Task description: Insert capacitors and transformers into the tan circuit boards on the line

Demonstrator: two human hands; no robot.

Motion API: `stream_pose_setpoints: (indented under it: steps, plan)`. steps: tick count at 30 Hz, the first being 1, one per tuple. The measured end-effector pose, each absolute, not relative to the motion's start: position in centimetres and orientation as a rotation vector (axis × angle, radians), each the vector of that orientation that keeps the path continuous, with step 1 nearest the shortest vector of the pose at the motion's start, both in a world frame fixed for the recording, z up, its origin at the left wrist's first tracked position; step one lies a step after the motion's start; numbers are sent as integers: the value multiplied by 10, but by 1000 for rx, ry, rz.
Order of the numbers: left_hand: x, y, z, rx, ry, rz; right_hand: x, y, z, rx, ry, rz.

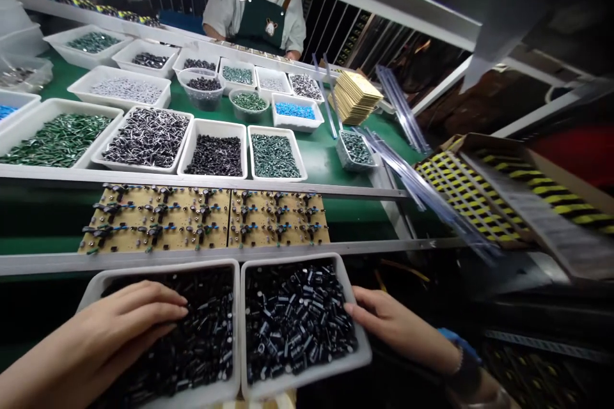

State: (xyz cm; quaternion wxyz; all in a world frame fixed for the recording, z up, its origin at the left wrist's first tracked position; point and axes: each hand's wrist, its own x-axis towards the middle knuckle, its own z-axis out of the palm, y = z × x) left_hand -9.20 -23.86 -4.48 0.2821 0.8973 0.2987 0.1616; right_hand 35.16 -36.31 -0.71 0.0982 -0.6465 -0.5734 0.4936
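Two white plastic bins sit side by side at the front. The left bin (236, 332) and the right bin (307, 383) both hold many small dark cylinders, which look like electrolytic capacitors (297, 316). My left hand (125, 326) lies over the left bin's parts with its fingers stretched out; its fingertips hold nothing that I can see. At the right bin's outer rim, my right hand (384, 319) grips the edge between thumb and fingers. Just behind the bins, two tan circuit boards (182, 217) carrying rows of components rest between metal rails.
Bins of small parts stand on the green table, including green ones (62, 137), black ones (215, 153) and blue ones (295, 112). A board stack (355, 96), clear plastic tubes (403, 172) and a carton (527, 185) lie to the right. Across the table sits a co-worker (259, 13).
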Motion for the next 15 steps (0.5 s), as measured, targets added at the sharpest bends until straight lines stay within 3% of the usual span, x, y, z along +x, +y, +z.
stream_pose_setpoints:
  steps: [8, 15]
  plan:
    - [-100, -234, -53, 2402, 812, 518, 337, -391, -18, -2009, -1604, 1209]
    - [-98, -241, -55, 2392, 862, 593, 339, -432, 27, -2011, -1120, 1270]
